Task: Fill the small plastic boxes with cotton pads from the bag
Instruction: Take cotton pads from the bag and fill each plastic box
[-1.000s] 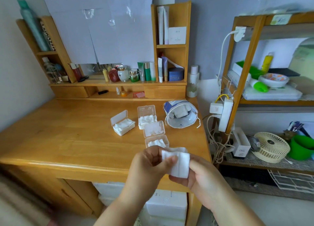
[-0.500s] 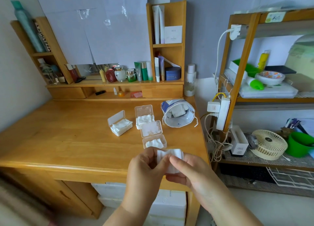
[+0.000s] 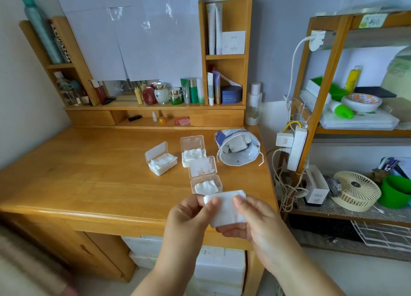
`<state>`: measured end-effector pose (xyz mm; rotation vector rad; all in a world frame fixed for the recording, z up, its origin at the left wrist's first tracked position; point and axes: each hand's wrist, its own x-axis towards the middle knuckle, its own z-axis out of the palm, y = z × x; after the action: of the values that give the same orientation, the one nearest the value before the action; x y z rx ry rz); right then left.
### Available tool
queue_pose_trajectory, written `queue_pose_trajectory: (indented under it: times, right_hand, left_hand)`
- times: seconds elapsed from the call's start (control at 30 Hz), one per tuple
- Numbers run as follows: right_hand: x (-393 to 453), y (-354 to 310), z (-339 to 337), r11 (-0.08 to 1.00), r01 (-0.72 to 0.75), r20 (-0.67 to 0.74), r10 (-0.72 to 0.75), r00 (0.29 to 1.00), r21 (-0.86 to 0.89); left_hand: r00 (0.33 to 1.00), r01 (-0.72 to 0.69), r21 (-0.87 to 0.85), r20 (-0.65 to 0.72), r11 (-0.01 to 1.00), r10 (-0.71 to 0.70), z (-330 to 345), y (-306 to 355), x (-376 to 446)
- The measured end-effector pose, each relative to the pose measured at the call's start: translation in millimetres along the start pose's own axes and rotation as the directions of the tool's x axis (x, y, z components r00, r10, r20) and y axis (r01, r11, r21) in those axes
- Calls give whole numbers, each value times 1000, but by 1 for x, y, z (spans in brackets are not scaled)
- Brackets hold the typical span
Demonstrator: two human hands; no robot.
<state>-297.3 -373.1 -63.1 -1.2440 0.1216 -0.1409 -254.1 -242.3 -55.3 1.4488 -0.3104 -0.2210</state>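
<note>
Both hands sit low in the centre of the frame, over the near edge of the tabletop (image 3: 89, 180). The left hand (image 3: 189, 220) pinches the upper left corner of a white cotton pad (image 3: 224, 209) between thumb and curled fingers (image 3: 214, 201). The right hand (image 3: 255, 220) holds the pad's right side, thumb on its upper face, other fingers curled beneath it. The pad is held flat, clear of the tabletop.

Just above the pad in the frame stands the near box (image 3: 206, 185), lid open and tilted back, with pads lying inside. Directly above it, touching or nearly so, is the middle box (image 3: 193, 153), lid open, filled with pads. To the left, apart from both, the left box (image 3: 162, 162) lies at an angle, lid open, pads heaped to its rim.

The bag (image 3: 236, 150) lies on its side at centre right, near the tabletop's right edge, mouth open toward the camera, drawstrings loose, a stack of pads visible inside.

Cosmetic bottles and jars line the shelf (image 3: 155, 105) in the upper centre. A wooden rack (image 3: 322, 73) stands at right, with a power strip (image 3: 297, 149) hanging on its post and a fan (image 3: 355, 191) on a lower level.
</note>
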Motion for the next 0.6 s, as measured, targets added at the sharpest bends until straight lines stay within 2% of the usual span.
queue_pose_trajectory:
  times: [0.1,0.17,0.23,0.3,0.4,0.5,0.57,0.6]
  right_hand:
    - [3,7,4,994,83,-113,-92,989,-77]
    - [5,7,4,995,77,-152,-85,985,-58]
    - [7,6,2,995,31,-141,-45,989,-98]
    - [11,8,0,972,38,-169,-79,982,-232]
    - [18,17,-2,927,83,-202,-166,965,-364]
    - [31,27,-6,926,67,-206,-152,967,-372]
    - [43,31,-10,933,42,-224,-129,966,-358]
    - [50,31,-13,939,33,-230,-118,966,-343]
  left_hand:
    - [986,-97,-14,-136,995,94,7,-3,-1]
    - [974,-129,101,-174,986,145,9,-6,1]
    - [976,-129,214,-147,968,163,8,-11,5]
    - [981,-121,257,-117,959,155,8,-15,8]
    - [983,-56,131,-167,990,78,11,-22,13]
    - [996,64,-47,-59,997,-67,15,-30,24]
    - [997,74,-42,-17,996,-75,12,-34,35]
    - [997,59,-13,-55,998,-60,7,-38,43]
